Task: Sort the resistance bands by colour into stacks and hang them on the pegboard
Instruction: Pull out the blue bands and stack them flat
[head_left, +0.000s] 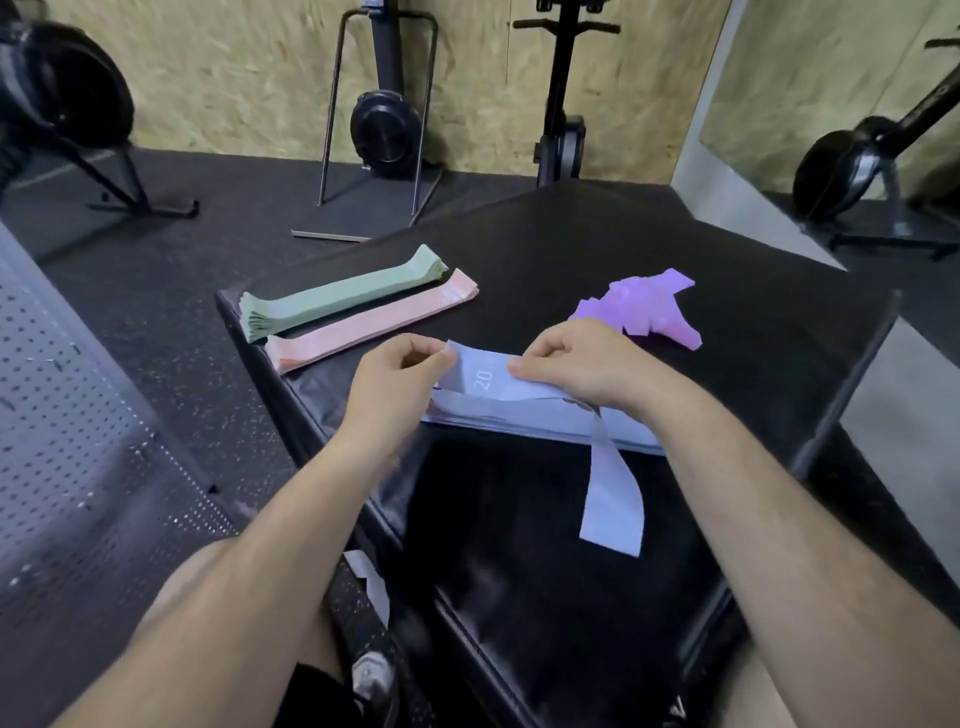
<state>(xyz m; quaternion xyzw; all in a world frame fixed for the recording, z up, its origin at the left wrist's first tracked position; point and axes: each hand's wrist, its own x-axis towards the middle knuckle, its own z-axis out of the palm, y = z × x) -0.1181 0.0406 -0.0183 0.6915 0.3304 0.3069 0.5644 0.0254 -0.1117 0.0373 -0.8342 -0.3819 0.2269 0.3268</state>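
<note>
- Left hand (400, 374) and right hand (576, 364) both pinch one blue band (483, 376), just above the blue stack (519, 415).
- It likely needs pulling flat and squaring to that stack.
- Beyond the left hand lie one green stack (343, 293) and one pink stack (374, 322); beyond the right, one purple heap (644, 306).
- Bands per stack are uncountable.

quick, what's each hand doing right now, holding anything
Left hand: pinching the left end of the top blue band.
Right hand: fingers curled on the same blue band, further right.
</note>
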